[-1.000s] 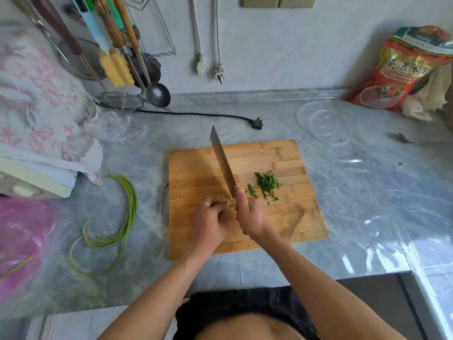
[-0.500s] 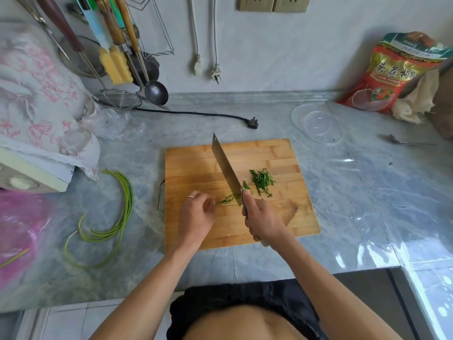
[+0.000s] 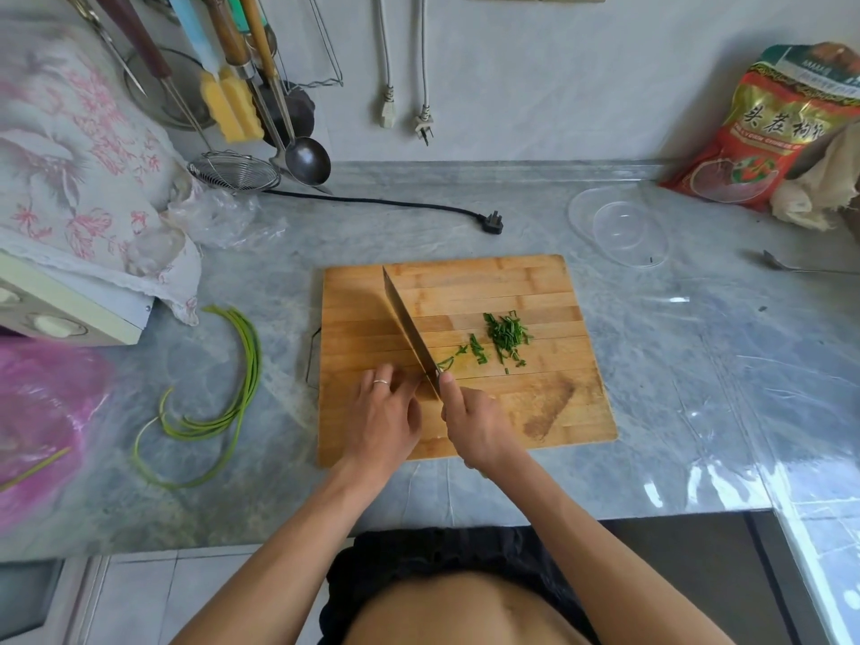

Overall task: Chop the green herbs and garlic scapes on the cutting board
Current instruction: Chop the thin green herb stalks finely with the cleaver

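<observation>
While a person stands at a grey marble worktop (image 3: 675, 365), a wooden cutting board (image 3: 512, 281) lies in front of them, and on it the right hand (image 3: 479, 425) grips the handle of a cleaver (image 3: 409, 328), thumb up against the blade's heel, blade slanting away to the upper left with its edge down near the board. The left hand (image 3: 384, 416), wearing a ring, rests just left of the blade with its fingers curled under; whether it pins any herb stem is hidden. A small heap of chopped herbs (image 3: 505, 337) sits right of the blade, with a few loose bits trailing towards it. The garlic scapes (image 3: 232, 384) lie uncut on the worktop, well left of the board. To chop well from here, the left knuckles should probably stay tucked and guide the flat of the blade, cuts short and even, before the scapes are brought onto the board. As for containers: a pink plastic bag (image 3: 42, 425) at far left has contents too blurred to tell, a red printed packet (image 3: 772, 132) leans at the back right, and a clear bowl (image 3: 619, 230) near it looks empty.
</observation>
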A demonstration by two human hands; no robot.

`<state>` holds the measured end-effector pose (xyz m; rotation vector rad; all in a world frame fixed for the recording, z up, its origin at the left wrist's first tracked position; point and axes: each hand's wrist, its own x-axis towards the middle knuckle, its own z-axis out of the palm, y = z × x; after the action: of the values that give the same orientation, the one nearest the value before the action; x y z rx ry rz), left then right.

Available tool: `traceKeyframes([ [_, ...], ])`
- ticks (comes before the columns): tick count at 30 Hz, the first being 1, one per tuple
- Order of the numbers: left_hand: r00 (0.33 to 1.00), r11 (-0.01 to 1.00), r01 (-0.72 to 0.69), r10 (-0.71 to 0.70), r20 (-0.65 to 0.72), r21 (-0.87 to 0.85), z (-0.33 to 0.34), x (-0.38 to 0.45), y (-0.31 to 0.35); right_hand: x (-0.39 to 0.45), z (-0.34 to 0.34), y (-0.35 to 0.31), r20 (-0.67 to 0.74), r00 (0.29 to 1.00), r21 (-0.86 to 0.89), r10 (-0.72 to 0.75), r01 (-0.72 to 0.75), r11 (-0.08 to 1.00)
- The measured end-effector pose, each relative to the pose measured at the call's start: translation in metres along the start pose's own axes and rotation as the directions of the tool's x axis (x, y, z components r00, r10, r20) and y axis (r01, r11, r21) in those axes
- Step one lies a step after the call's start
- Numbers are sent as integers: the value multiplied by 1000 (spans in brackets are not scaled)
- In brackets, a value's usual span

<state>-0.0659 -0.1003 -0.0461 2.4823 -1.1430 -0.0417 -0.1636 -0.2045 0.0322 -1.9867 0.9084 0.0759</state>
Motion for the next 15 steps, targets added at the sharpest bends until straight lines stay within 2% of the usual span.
traceKeyframes([
  [7, 1000, 999, -1, 2, -25, 37, 4, 2, 5, 3, 0, -8, 18, 999, -115, 29, -27, 993],
  [9, 1000, 999, -3, 4, -17, 52, 5, 4, 6, 6, -1, -14, 38, 999, -103, 21, -17, 995],
  [12, 1000, 993, -21, 19, 24, 115, 3, 7, 6, 21, 4, -17, -12, 1000, -16, -11, 10, 1000],
  [15, 998, 992, -58, 55, 37, 109, 0, 9, 3, 20, 3, -13, 8, 998, -40, -59, 59, 997],
])
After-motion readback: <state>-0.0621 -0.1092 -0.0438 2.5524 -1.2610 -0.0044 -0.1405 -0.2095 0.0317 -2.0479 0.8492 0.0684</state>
